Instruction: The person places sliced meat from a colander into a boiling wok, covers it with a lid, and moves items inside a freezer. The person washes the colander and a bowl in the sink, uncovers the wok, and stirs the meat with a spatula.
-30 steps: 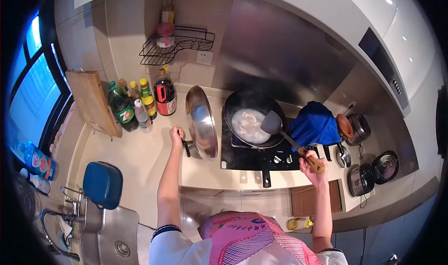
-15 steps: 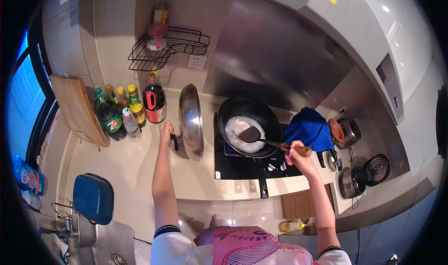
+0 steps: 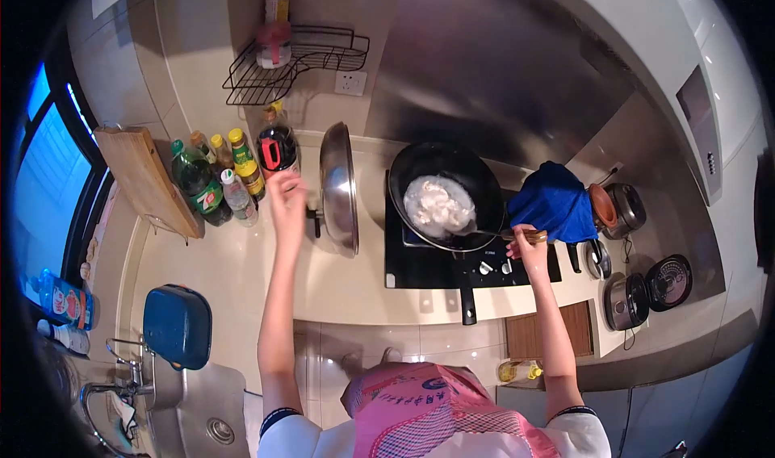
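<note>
My right hand [image 3: 530, 246] is closed round the wooden handle of a spatula [image 3: 492, 233], whose head is down in the pale food [image 3: 440, 206] at the right side of a black wok [image 3: 412, 159]. The wok sits on the black cooktop [image 3: 404, 268]. My left hand [image 3: 286, 196] is raised with loosely bent fingers apart and nothing visible in it. It is in front of a dark sauce bottle [image 3: 277, 145] with a red handle, left of a large metal lid [image 3: 339, 188]. The lid stands on its edge, its black handle facing left.
Several bottles [image 3: 198, 179] and a wooden cutting board [image 3: 145, 179] stand left. Nearer are a blue container [image 3: 178, 326] and a sink [image 3: 190, 426]. A blue cloth [image 3: 553, 202], a clay pot [image 3: 601, 205] and a cooker [image 3: 626, 301] are at right. A wire shelf [image 3: 323, 54] hangs above.
My left hand has left the lid's handle and risen toward the sauce bottle. The spatula has swept across the food to the wok's right side, with its head now lower in the food.
</note>
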### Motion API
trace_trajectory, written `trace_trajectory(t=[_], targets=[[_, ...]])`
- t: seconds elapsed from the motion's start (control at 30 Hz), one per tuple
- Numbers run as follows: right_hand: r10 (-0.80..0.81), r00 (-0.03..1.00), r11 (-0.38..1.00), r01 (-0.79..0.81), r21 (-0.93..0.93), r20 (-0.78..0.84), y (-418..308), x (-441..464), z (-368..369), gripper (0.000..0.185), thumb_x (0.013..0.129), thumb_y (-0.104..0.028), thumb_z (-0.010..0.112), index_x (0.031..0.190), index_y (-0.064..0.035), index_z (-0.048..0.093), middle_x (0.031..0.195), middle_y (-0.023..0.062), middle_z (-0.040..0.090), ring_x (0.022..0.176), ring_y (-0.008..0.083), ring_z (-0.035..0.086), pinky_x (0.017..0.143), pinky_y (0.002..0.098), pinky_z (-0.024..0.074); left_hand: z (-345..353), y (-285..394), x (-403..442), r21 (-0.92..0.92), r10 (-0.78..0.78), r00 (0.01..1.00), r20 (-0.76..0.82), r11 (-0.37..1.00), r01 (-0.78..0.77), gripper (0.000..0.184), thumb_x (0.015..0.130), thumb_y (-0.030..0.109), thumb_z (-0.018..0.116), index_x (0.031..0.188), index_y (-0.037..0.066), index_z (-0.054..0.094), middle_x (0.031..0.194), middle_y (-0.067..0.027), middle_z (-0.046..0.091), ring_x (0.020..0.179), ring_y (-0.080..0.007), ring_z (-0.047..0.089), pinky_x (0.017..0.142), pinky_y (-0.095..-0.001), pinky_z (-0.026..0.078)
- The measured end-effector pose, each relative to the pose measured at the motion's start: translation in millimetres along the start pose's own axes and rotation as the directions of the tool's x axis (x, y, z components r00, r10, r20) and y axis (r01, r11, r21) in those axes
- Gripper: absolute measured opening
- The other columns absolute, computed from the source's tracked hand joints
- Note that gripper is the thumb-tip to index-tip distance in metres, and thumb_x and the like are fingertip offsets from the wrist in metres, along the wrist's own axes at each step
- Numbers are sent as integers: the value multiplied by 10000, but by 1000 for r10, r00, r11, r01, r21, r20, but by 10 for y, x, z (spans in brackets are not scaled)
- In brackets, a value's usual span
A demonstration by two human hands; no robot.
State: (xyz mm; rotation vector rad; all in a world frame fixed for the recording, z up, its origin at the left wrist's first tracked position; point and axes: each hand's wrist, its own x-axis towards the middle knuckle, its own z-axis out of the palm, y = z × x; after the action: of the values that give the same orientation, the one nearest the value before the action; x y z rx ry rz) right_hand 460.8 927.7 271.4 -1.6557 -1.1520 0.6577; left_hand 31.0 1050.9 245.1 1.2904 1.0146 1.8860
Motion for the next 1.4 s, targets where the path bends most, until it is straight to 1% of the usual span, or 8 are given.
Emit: trace_trajectory(t=[0.33,0.53,0.67,0.8,0.87,1.0,1.33,1.4], targets=[[-116,993,957,122,265,-37,536,26,435,147,852,-165,537,950,-54,526,669,33,573,528,61,514,477,180,408,658,2600,-1202,-618,425,639,641,780,100,283,668,191,699,833,108,484,910,-63,471,805,-172,472,762,-342,388],[-300,947,950,285,126,113,362,-172,302,142,827,-79,533,956,-20,535,695,38,564,594,79,529,554,199,439,1109,2715,-1690,-912,405,886,227,409,47,554,608,534,700,821,66,494,871,-85,428,729,-159,452,703,-330,438],[-355,920,933,358,11,165,244,-252,59,165,795,-61,561,956,-29,551,743,40,578,647,81,550,617,213,454,809,2699,-1549,-721,318,777,543,651,237,287,695,393,678,746,183,489,882,-7,496,829,-163,466,823,-404,368],[-576,782,712,623,-324,238,111,-207,-71,251,702,8,582,949,-30,559,829,122,603,723,186,599,658,260,466,830,2656,-1516,-699,372,860,348,715,-27,192,723,314,660,670,237,492,788,59,434,783,-115,426,852,-449,360],[-614,735,649,677,-347,287,117,-135,-98,281,675,13,589,949,-40,562,791,150,568,691,280,575,626,311,461,974,2473,-1373,-668,802,585,-123,369,-646,536,588,509,726,862,127,468,870,-52,423,782,-161,433,792,-387,423],[-594,723,613,690,-384,351,79,-89,-61,300,676,20,585,965,-56,563,777,140,553,684,296,558,621,325,458,816,2757,-1644,-466,470,883,-21,777,-424,153,733,204,634,753,161,489,827,32,486,746,-111,472,792,-393,397],[-503,677,616,717,-326,537,-7,-227,-103,296,673,5,608,955,-77,568,772,112,542,643,279,553,574,332,457,772,2800,-1644,-382,339,940,-38,865,-327,170,753,168,568,646,148,438,675,52,443,654,-85,462,781,-397,421],[-491,686,593,715,-371,537,-112,-261,-228,273,684,-3,607,945,-76,576,772,111,544,644,270,555,572,328,458,743,2481,-1444,-563,819,571,54,497,-660,444,609,453,733,855,200,465,860,4,415,855,-155,405,893,-479,355]])
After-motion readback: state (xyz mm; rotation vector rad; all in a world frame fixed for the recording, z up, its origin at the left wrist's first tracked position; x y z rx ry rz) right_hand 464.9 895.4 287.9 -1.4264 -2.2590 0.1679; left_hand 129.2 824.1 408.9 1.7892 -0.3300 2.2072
